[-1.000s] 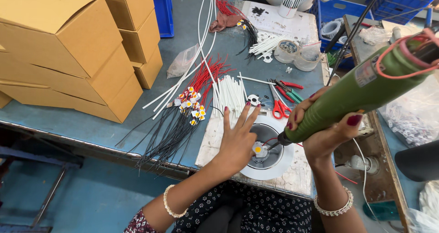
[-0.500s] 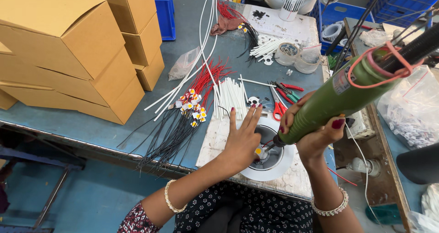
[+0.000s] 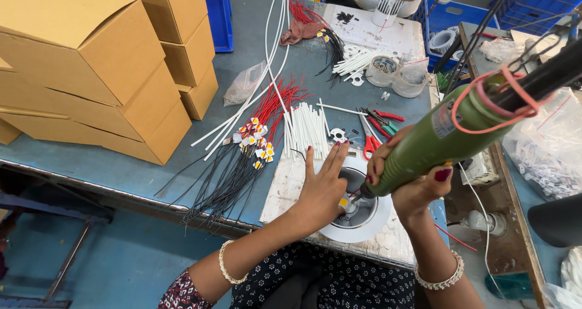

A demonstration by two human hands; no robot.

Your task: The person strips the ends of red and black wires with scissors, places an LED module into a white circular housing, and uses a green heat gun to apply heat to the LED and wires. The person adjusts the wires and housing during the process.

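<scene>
Though fingers splayed, left hand (image 3: pixel 323 191) over half-hidden white fixture (image 3: pixel 357 215); right hand (image 3: pixel 407 179) clamped around green screwdriver (image 3: pixel 451 136).

The left hand (image 3: pixel 321 191) lies palm down with fingers spread and straight, forearm angling in from below, a bangle at the wrist. The right hand (image 3: pixel 405 179) curls in a closed grip, wrist bent upward, also bangled.

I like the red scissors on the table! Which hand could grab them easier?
Probably the left hand. It only presses flat on the white round fitting, fingers free. The right hand is nearer the red scissors, but it is wrapped around the green power screwdriver.
</scene>
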